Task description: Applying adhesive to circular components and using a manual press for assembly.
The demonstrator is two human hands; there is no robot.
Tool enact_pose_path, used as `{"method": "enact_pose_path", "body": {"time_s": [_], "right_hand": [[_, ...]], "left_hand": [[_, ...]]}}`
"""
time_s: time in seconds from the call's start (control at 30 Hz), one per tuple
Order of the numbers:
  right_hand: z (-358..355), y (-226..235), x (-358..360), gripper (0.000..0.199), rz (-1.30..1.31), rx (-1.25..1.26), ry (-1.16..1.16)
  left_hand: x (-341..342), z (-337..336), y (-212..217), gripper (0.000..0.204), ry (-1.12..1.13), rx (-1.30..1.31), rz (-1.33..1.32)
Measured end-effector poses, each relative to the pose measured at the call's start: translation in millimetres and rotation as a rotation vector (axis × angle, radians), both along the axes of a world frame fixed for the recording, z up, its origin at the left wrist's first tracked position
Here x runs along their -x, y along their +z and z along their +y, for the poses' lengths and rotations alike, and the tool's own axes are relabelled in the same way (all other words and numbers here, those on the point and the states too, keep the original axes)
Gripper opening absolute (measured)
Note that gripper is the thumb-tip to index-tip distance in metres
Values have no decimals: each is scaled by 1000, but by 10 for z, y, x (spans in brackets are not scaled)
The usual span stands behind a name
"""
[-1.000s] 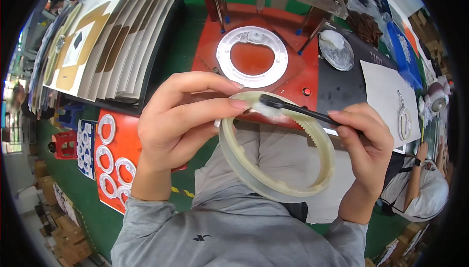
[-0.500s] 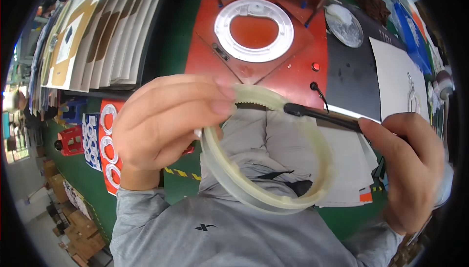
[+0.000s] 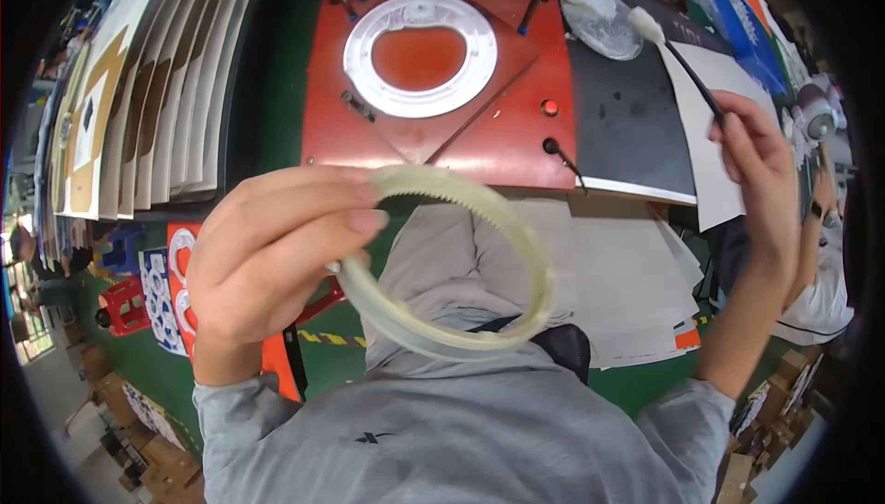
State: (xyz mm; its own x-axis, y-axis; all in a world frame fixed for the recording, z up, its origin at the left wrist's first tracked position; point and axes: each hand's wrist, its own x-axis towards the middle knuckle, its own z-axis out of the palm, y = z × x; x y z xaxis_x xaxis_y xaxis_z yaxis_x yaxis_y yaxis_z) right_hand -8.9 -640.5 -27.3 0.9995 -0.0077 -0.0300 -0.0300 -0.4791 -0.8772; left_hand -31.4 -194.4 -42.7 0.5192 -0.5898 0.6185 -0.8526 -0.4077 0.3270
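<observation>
Left hand pinches translucent toothed plastic ring, tilted w/ opening facing up. Right hand grips thin black brush, tip pointing up-left.

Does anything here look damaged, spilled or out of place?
Nothing stands out. The left hand holds the pale toothed ring, which looks whole and round. The right hand holds a brush over the small dish. The metal ring lies flat on the red fixture.
</observation>
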Motion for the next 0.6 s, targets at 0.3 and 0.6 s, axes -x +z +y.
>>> {"method": "enact_pose_path", "body": {"time_s": [0.3,0.6], "right_hand": [[-25,-1601,-407,20,-425,373,-321],[776,-933,-221,15,-614,359,-274]], "left_hand": [[-72,150,-179,39,57,146,186],[-73,41,-270,35,350,565,668]]}}
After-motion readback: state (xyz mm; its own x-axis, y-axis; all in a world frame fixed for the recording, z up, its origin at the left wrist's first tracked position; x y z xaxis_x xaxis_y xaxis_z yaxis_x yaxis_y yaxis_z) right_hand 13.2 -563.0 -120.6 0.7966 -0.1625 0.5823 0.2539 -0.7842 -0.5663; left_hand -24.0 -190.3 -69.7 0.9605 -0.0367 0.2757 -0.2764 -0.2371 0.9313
